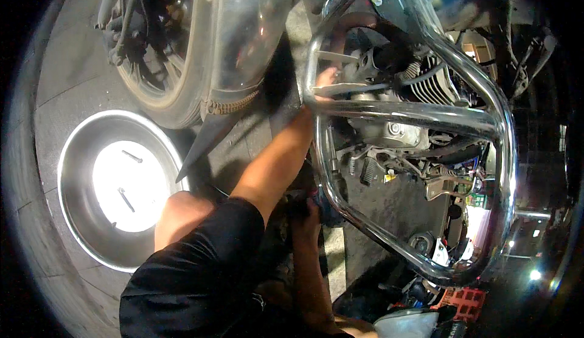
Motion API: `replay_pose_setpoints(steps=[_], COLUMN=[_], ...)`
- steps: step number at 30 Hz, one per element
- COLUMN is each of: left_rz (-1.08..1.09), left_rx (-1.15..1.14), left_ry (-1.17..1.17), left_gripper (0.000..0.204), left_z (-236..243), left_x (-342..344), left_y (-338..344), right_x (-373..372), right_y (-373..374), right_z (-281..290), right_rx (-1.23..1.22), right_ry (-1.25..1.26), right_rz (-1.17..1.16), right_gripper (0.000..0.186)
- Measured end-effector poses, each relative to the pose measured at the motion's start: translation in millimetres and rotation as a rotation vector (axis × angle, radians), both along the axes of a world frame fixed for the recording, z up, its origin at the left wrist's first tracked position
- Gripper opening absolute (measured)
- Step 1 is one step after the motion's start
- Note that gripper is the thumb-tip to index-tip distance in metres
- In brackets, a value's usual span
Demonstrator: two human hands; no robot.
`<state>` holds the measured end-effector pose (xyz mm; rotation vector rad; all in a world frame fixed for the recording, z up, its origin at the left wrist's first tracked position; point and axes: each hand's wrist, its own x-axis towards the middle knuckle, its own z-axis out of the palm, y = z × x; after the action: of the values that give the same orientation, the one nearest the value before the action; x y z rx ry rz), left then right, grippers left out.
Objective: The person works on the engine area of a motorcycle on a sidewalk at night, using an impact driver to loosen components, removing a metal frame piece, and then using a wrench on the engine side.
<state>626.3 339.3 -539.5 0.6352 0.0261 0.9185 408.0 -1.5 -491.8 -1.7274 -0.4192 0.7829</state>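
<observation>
My left arm reaches from a black sleeve to a motorcycle's engine (pixel 389 132). Behind the chrome crash bar (pixel 401 111), my left hand (pixel 326 80) is bent against the engine's front; bar and rods partly cover it, and what its fingers grip is hidden. Lower down, my right hand (pixel 306 216) is closed around a dark, blue-tinged tool (pixel 329 209), mostly in shadow. A slim metal shaft (pixel 333 155) rises just inside the crash bar, in line with this tool; I cannot tell whether they join.
At left, a round steel basin (pixel 72 216) holds a few loose bolts (pixel 126 199) on its brightly lit bottom. The front wheel (pixel 159 97) and mudguard stand above it. A bare knee (pixel 182 213) adjoins the basin's rim. Beyond the crash bar lie a red crate (pixel 460 304) and assorted parts.
</observation>
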Motion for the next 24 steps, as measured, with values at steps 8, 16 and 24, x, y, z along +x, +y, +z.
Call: replay_pose_setpoints(steps=[8, 16, 24], left_rz=[-0.443, -0.136, -0.272], left_rx=[-0.406, -0.157, -0.560], left_ry=[-0.163, -0.158, -0.036], left_gripper=[0.058, 0.054, 0.020], left_z=[68, 24, 68], left_x=[-50, -18, -73], left_y=[-82, -55, -149], right_x=[-17, -65, -48], right_y=[-90, -130, -181], right_z=[-40, -101, -88], right_rx=[0.110, -0.290, -0.548], right_ry=[0.723, 0.705, 0.512], right_rz=[-0.393, -0.019, 0.242], right_gripper=[0.036, 0.030, 0.024])
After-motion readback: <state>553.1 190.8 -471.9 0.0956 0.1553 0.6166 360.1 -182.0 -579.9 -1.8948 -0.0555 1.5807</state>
